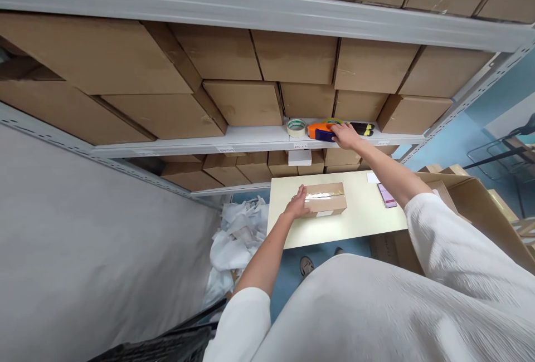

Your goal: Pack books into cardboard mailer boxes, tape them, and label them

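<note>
Taped carton (328,199) sits on the table (359,220); left hand (296,205) lies against its nine-o'clock end, fingers unclamped; right hand (345,136) touches an orange-and-blue tool (320,131) on the shelf (259,138) at twelve o'clock; whether those fingers are clamped, cannot tell.

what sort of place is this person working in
Probably a stockroom or packing area: cardboard boxes crowd the metal shelving, a taped carton sits on a pale table, and a roll of tape is on a shelf.
</note>
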### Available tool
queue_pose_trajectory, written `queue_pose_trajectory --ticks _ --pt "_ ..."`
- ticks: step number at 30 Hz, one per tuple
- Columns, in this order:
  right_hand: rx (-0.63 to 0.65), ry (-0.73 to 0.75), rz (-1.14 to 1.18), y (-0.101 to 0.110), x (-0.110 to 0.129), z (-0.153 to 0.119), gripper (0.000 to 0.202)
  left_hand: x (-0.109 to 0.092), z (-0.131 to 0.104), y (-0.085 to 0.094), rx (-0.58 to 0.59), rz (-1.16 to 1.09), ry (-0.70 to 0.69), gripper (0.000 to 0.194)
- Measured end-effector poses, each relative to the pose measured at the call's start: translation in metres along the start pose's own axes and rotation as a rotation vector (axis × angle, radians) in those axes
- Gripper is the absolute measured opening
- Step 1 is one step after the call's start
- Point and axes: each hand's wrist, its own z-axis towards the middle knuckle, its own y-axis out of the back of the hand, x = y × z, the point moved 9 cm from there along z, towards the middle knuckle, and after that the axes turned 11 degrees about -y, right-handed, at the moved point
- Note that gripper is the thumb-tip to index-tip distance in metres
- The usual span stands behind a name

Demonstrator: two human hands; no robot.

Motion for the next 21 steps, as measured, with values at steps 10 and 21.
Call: queue_pose_trajectory --ticks 10,21 --pt "-0.108 -0.103 0.016 -0.017 0.005 0.009 0.063 0.0 -0.002 -0.001 -0.002 -0.024 0.002 0.127" --pt "-0.089 -0.166 0.201 -0.024 0.008 0.022 0.054 0.001 -0.002 0.0 -0.013 -0.038 0.013 0.126"
